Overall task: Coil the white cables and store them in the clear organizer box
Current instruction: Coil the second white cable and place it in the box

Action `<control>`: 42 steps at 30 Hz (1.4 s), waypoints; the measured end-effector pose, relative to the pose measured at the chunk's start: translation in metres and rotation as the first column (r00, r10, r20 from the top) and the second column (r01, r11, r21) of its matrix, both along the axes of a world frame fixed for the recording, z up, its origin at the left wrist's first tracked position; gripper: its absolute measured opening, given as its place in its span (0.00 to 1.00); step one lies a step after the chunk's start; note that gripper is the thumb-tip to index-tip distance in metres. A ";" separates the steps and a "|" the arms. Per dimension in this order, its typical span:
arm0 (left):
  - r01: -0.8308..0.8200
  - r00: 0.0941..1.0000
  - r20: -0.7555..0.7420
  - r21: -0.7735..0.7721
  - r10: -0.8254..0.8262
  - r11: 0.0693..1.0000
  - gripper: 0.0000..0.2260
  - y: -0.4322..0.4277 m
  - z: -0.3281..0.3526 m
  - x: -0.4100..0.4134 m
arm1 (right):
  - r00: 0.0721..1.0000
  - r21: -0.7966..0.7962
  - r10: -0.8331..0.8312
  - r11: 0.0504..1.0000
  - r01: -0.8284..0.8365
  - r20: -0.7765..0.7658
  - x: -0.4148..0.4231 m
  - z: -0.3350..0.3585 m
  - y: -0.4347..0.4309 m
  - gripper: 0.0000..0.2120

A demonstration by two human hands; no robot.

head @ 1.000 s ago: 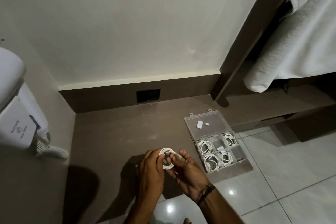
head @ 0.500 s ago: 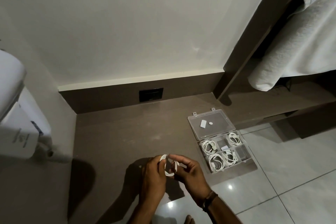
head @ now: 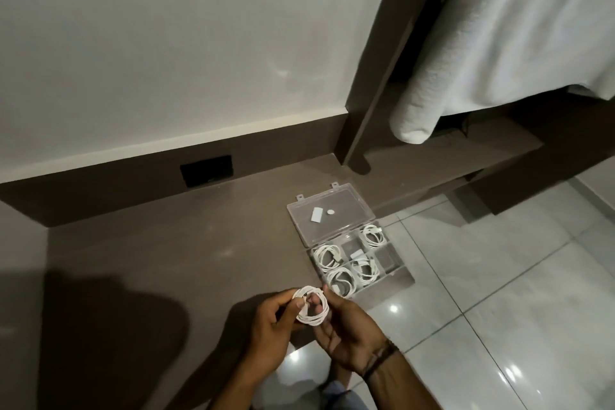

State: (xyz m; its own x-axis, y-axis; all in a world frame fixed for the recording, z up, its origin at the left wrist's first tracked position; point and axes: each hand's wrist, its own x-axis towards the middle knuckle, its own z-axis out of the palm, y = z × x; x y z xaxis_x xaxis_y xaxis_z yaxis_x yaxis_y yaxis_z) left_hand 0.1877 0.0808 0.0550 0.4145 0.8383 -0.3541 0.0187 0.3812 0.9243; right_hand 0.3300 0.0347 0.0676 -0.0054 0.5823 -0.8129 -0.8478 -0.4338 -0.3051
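Note:
A white cable [head: 320, 313] wound into a small ring sits between both my hands above the front edge of the brown counter. My left hand [head: 271, 333] pinches its left side with thumb and fingers. My right hand [head: 349, 339], with a dark wrist band, holds the right side. The clear organizer box [head: 386, 258] lies open just right of my hands, lid [head: 336, 223] flat behind it. Several of its compartments hold coiled white cables [head: 327, 256]; two small compartments look bare.
The brown counter [head: 166, 260] runs to the wall, with a dark socket plate [head: 206, 170] in the back ledge. A white towel [head: 499, 43] hangs over a shelf at right. Glossy floor tiles [head: 499, 309] lie below the counter edge.
The view has swung right, so the white appliance at left is out of frame. My hands have kept turning the cable, and the ring now looks tighter and rounder.

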 end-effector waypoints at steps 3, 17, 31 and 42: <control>0.044 0.998 0.057 -0.165 -0.035 0.985 0.10 -0.007 0.004 0.041 | 1.000 -0.024 0.021 0.999 -0.021 0.013 0.047 -0.010 -0.011 0.13; 0.088 0.973 -0.197 -0.175 -0.122 0.981 0.18 0.038 -0.058 0.234 | 0.663 -0.092 0.237 0.965 -0.246 0.710 0.257 -0.055 0.019 0.04; 0.120 0.619 -0.771 0.281 0.149 0.952 0.08 0.025 -0.063 0.293 | -0.049 -0.445 0.467 0.798 -0.406 0.883 0.275 -0.075 0.040 0.01; 0.304 0.485 -0.858 0.347 0.170 0.887 0.04 0.032 -0.061 0.297 | -0.204 -0.475 0.431 0.755 -0.452 0.879 0.276 -0.075 0.035 0.08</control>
